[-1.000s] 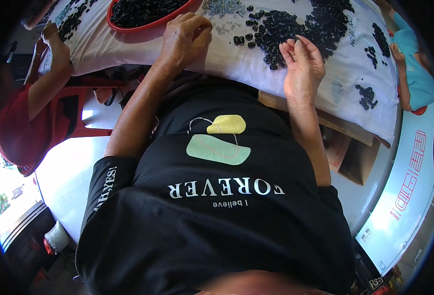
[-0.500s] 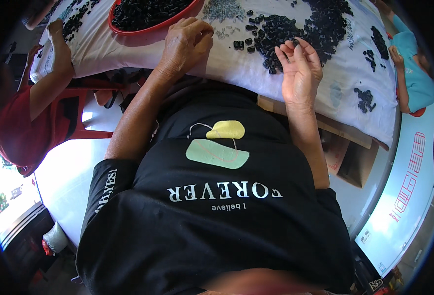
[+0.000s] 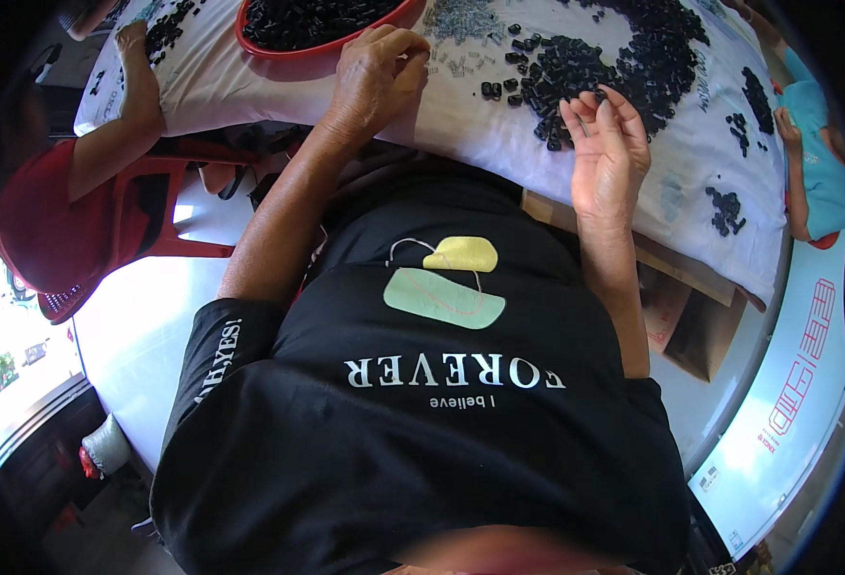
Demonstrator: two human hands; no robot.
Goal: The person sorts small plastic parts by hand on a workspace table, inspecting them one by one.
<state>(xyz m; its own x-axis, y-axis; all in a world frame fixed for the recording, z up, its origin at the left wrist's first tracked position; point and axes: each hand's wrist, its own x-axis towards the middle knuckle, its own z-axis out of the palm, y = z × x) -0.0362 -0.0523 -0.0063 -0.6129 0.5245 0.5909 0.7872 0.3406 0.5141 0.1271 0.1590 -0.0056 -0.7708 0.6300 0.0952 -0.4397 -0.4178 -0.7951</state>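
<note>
My right hand (image 3: 610, 158) is palm up at the near edge of a heap of small black plastic parts (image 3: 581, 79). Its thumb and fingers pinch one small black plastic part (image 3: 601, 95). Over the white cloth, just below a red basin (image 3: 293, 54), my left hand (image 3: 379, 79) is closed with its back upward. The curled fingers hide whatever may be in it. Small metal springs (image 3: 461, 21) lie in a loose pile between the basin and the heap, beyond my left hand.
White cloth (image 3: 480, 120) covers the table. Smaller clusters of black parts (image 3: 725, 211) lie at the right. A person in red (image 3: 49, 206) sits at the left by a red chair (image 3: 159, 216); another in a turquoise top (image 3: 820, 177) is at the right. An open cardboard box (image 3: 696, 331) is under the table.
The whole view has shifted, so table, basin and both hands appear slightly farther right. Against the table my hands have barely moved, and my right hand still pinches the small black plastic part.
</note>
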